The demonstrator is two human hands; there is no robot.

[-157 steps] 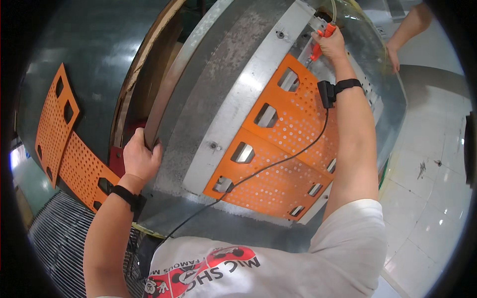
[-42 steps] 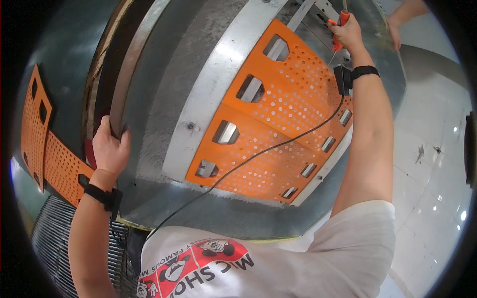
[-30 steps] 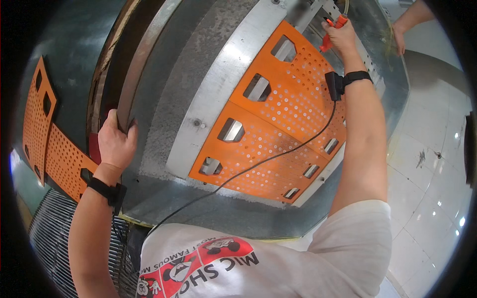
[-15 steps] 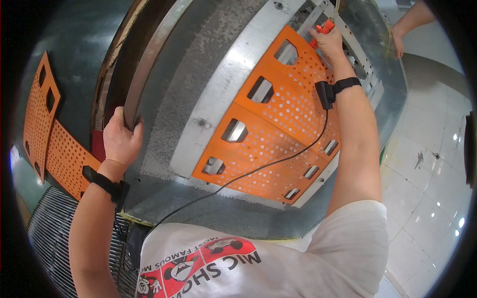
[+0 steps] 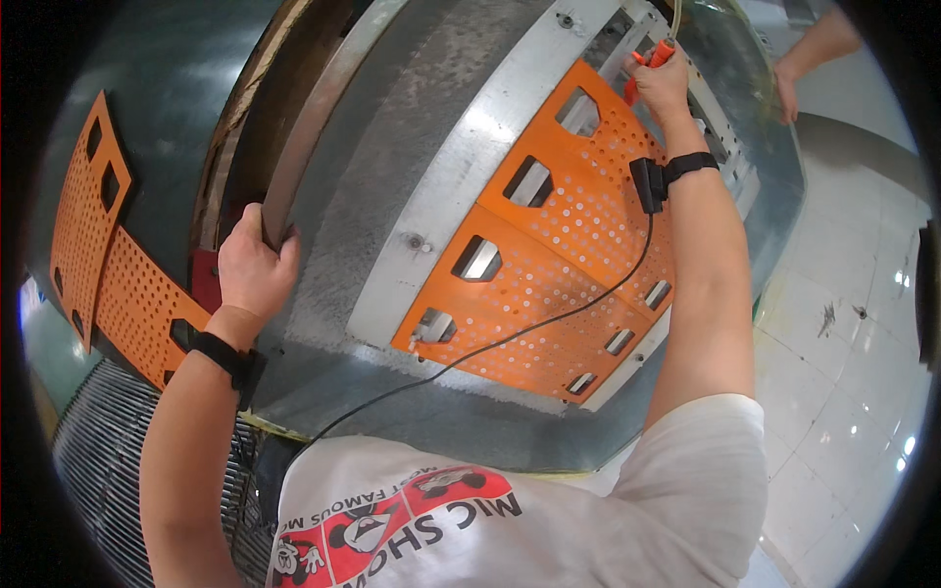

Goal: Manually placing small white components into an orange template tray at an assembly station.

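Observation:
My left hand (image 5: 257,265) is closed around the near end of a long, flat metal bar (image 5: 319,127) that runs away toward the far edge. At the far right my right hand (image 5: 664,88) grips an orange air blow gun (image 5: 663,53) with a pale hose leading up from it. That hand is just beyond the far end of the orange perforated panels (image 5: 549,235). These lie side by side on a silvery metal plate (image 5: 461,137), which shows through their holes and cut-outs. My fingers partly hide the gun.
More orange perforated panels (image 5: 90,196) overlap on the dark surface at left. A ribbed grey rack (image 5: 108,461) stands below them. Across from me, at upper right, another person's hand (image 5: 787,93) rests by the table edge. A black cable (image 5: 470,355) crosses the panels from my right wrist strap.
The plate, panels and both hands sit slightly farther right in the picture. Both hands keep their holds on the bar and the blow gun.

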